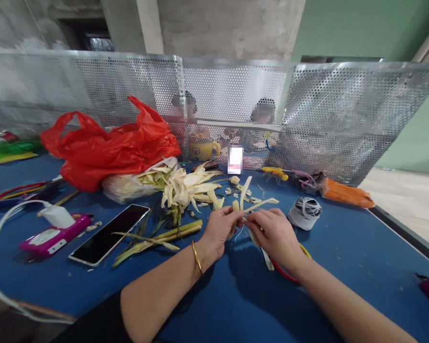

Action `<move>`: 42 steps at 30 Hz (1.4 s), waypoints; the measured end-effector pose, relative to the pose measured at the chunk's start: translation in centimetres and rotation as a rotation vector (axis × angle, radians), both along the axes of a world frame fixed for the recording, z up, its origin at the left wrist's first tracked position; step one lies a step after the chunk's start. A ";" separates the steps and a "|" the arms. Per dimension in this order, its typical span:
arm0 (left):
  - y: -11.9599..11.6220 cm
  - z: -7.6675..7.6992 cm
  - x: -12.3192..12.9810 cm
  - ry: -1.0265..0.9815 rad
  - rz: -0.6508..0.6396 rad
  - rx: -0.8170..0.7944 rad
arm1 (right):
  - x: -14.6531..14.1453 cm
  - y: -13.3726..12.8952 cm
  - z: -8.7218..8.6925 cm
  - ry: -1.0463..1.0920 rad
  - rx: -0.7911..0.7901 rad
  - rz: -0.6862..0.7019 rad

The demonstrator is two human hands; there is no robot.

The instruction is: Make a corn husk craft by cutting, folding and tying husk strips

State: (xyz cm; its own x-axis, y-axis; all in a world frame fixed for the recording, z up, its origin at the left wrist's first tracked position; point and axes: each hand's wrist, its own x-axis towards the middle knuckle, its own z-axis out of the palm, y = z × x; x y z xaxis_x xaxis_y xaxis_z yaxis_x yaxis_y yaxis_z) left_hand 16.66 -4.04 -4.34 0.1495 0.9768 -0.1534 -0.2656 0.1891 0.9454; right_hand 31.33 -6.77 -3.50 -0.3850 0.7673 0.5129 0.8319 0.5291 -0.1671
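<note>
Pale strips of corn husk (245,190) stick up and out from between my two hands over the middle of the blue table. My left hand (219,226), with a gold bangle at the wrist, pinches the bundle from the left. The fingers of my right hand (271,231) are closed on the husk from the other side, and a thin white thread hangs between the hands. A red and yellow curved handle (284,272) shows partly under my right wrist. Right of that hand stands a spool of white thread (305,213). Loose corn husks (186,188) are heaped beyond my left hand.
A dark-screened phone (110,233) and a magenta power strip (53,237) with a white charger lie left. Behind them is a red plastic bag (117,150). An orange packet (346,192) lies right. A perforated metal screen (232,85) borders the back, with people beyond.
</note>
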 end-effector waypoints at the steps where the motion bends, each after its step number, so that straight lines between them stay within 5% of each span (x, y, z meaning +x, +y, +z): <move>1: -0.1 0.1 0.0 0.025 0.001 0.008 | -0.1 -0.1 -0.1 0.054 -0.045 -0.021; 9: -0.1 -0.1 -0.1 0.160 0.067 0.177 | -0.9 -0.7 -0.5 0.332 -0.202 -0.122; 15: 0.0 -0.2 -0.1 0.072 0.034 0.111 | -1.1 0.1 -0.7 0.859 -0.637 -0.050; 20: -0.1 -0.1 -0.1 0.040 -0.088 0.077 | -0.7 0.8 -0.7 1.349 -0.652 -0.149; 24: -0.3 -0.1 0.0 0.052 -0.121 0.067 | -0.3 1.1 -0.8 1.545 -0.678 -0.200; 29: -0.1 -0.2 0.0 0.013 -0.103 0.008 | -0.6 0.9 -0.6 1.426 -0.465 -0.192; 33: -0.2 -0.1 0.1 0.056 -0.031 -0.004 | -0.8 0.4 0.0 1.251 -0.260 -0.054; 42: -0.6 -0.1 0.2 0.107 -0.112 0.139 | 0.0 -0.1 0.5 0.647 -0.224 -0.039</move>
State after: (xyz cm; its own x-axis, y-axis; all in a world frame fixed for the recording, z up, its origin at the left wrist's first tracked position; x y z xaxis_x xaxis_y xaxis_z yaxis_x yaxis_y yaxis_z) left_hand 16.82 -4.66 -4.42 0.2484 0.9679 -0.0393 -0.1472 0.0778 0.9860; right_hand 31.37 -6.84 -2.96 -0.0242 0.8889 0.4574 0.5455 0.3951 -0.7391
